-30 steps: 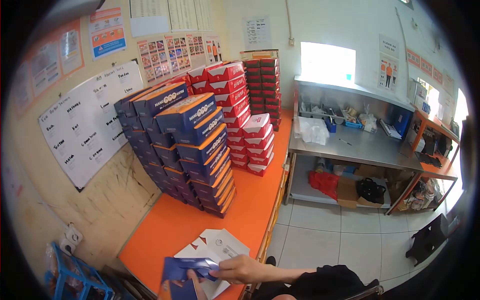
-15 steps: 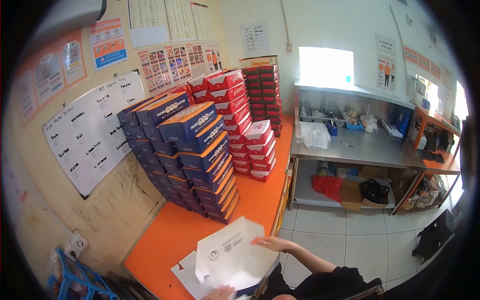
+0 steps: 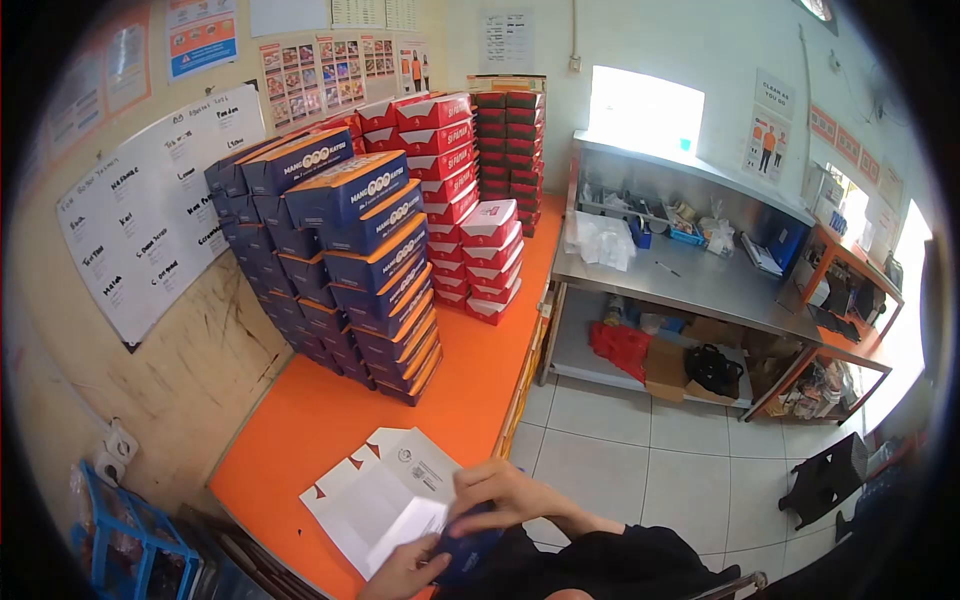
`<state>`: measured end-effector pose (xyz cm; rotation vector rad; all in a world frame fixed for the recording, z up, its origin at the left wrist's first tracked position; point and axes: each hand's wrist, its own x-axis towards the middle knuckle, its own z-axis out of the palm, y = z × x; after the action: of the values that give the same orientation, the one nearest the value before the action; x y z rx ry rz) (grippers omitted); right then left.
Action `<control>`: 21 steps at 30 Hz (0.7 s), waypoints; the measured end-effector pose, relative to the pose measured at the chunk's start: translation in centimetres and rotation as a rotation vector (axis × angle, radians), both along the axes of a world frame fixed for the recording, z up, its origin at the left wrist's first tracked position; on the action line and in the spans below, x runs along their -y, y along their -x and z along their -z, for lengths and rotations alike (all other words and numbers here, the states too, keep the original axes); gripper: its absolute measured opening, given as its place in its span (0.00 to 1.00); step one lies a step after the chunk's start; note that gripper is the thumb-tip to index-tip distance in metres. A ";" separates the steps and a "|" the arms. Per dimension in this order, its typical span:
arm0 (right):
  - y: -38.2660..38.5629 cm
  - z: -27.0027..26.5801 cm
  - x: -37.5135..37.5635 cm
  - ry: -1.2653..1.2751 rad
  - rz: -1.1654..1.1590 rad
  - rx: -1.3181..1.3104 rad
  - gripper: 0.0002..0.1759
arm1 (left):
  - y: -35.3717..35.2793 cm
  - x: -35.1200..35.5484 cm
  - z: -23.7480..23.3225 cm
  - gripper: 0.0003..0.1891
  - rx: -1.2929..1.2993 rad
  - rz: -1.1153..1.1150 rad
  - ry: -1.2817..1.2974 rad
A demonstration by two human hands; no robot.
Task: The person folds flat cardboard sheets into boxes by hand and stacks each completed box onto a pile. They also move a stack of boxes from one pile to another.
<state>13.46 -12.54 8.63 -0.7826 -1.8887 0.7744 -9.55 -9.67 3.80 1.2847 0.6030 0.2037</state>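
Observation:
At the bottom of the view I hold a partly folded food carton [image 3: 468,556], navy blue outside and white inside. My left hand [image 3: 408,570] is closed on its near left side, thumb on the edge. On the upper right edge, the fingers of my right hand [image 3: 505,497] are bent and pinch the card. Beneath and to the left, a flat white carton blank [image 3: 345,498] with small red-brown corner marks lies on the orange table [image 3: 300,425]. The carton's lower part is cut off by the frame and my sleeves.
Tall stacks of folded navy and orange boxes [image 3: 375,250] stand ahead on the table, with red and white boxes [image 3: 490,250] and dark boxes [image 3: 510,140] behind. A steel counter [image 3: 690,290] is to the right, a black stool [image 3: 825,480] beyond. A blue rack [image 3: 130,530] sits lower left.
The carton has come down toward me and turned, its blue side now showing and its sides bent in. My right hand has moved left and closer to my left hand. The view has shifted.

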 end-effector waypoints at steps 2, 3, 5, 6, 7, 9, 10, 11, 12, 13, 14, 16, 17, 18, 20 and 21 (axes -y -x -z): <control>-0.1 -0.3 -0.6 -0.142 0.005 0.182 0.07 | -0.4 -0.4 0.1 0.18 0.007 -0.062 -0.055; 0.1 -0.6 -0.9 -0.288 0.008 0.360 0.06 | -0.6 -0.6 -0.2 0.16 0.011 -0.127 -0.114; 0.8 -1.3 -1.0 -0.321 -0.017 0.392 0.06 | -1.0 -0.6 -1.3 0.14 0.021 -0.178 -0.214; 1.1 -1.4 -1.1 -0.415 0.109 0.290 0.06 | -0.9 -0.5 -1.9 0.14 0.037 -0.171 -0.279; 1.3 -1.3 -1.0 -0.503 0.235 0.182 0.07 | -0.8 -0.5 -2.2 0.13 0.049 -0.163 -0.341; 1.0 1.4 -0.1 -0.497 0.447 0.117 0.10 | -0.8 -0.8 -1.5 0.12 0.060 -0.356 -0.422; 1.1 2.8 0.3 -0.490 0.654 0.048 0.13 | -0.9 -1.1 -1.1 0.10 0.071 -0.555 -0.504; 1.9 3.5 0.9 -0.499 0.653 0.049 0.13 | -1.1 -1.4 -1.0 0.08 0.085 -0.756 -0.585; 3.0 3.8 1.5 -0.286 0.555 -0.097 0.20 | -2.0 -1.5 -1.8 0.10 0.386 -0.894 -0.401; 4.3 4.0 1.8 -0.073 0.453 -0.243 0.27 | -2.6 -1.3 -1.7 0.10 0.391 -0.891 -0.413; 5.9 3.9 1.7 -0.079 0.489 -0.040 0.36 | -3.1 -1.1 -1.2 0.13 0.343 -0.981 -0.311; 7.0 5.5 0.4 -0.016 0.584 0.046 0.29 | -3.7 -0.9 2.1 0.18 0.315 -1.142 -0.169; 6.8 6.0 -0.3 0.061 0.641 -0.018 0.24 | -3.6 -0.6 1.6 0.18 0.314 -1.140 -0.173; 5.4 5.5 -0.7 0.055 0.639 -0.018 0.24 | -3.3 -0.1 0.6 0.18 0.332 -1.153 -0.287; 1.7 3.6 -1.3 0.368 0.503 -0.341 0.12 | -3.3 -0.2 0.1 0.19 0.350 -1.168 -0.402; 1.7 3.1 -1.3 0.369 0.501 -0.345 0.12 | -3.2 -0.4 0.2 0.17 0.308 -1.206 -0.471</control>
<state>11.76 -11.21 5.49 -1.2066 -1.1845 0.8753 -6.35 -9.24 3.62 1.1360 1.0344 1.5809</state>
